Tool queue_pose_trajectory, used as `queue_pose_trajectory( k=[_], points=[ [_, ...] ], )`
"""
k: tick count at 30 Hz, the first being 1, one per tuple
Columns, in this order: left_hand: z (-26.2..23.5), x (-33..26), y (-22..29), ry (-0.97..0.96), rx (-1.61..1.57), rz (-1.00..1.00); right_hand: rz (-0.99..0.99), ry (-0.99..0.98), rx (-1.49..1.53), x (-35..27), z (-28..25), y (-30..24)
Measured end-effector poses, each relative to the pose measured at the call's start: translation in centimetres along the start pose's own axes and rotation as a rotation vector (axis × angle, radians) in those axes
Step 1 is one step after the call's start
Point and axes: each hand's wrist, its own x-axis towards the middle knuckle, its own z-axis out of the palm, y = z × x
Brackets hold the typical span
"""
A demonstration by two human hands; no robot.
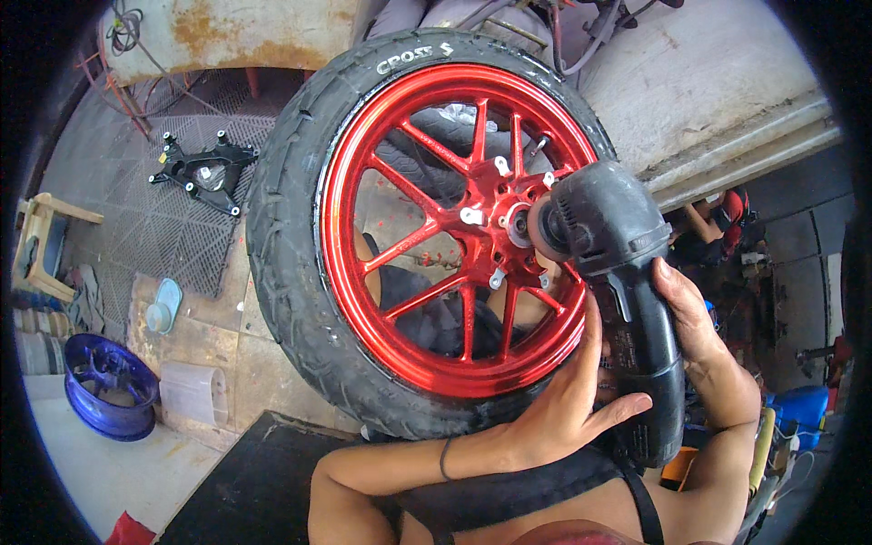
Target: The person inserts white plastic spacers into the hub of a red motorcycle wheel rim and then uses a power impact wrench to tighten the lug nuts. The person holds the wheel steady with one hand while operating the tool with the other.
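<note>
Red and glossy, the wheel rim (454, 227) stands upright in its black tyre (291, 263) right in front of you, propped on the near edge of a dark mat (254, 481). You have the black power polisher (627, 291) in both hands, its head pressed against the hub (509, 222) at the centre of the spokes. Your right hand (695, 318) is wrapped around the tool's body; your left hand (568, 400) closes on its lower handle from the near side. Judging by the even shine, most of the rim looks finished, and the hub area seems to be what is left. Far left, a black bracket (202, 170) lies on the floor grating, and a blue rim (107, 386) sits near left.
</note>
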Motion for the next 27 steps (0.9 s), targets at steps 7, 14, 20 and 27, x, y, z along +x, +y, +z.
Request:
queue_pose_trajectory(
  k=[7, 14, 20, 27],
  points=[
    [-0.1, 0.1, 0.0, -0.003, 0.009, -0.038, 0.019, 0.026, -0.033, 0.2, -0.4, 0.1],
    [0.0, 0.2, 0.9, 0.056, -0.226, -0.034, 0.004, -0.005, -0.059, 0.5, 0.1, -0.4],
    [-0.1, 0.3, -0.1, 0.004, -0.102, 0.017, 0.014, 0.08, -0.042, 0.3, 0.7, -0.5],
    [-0.1, 0.4, 0.1, 0.001, -0.053, -0.001, 0.016, 0.005, -0.084, 0.2, 0.0, -0.9]
  ],
)
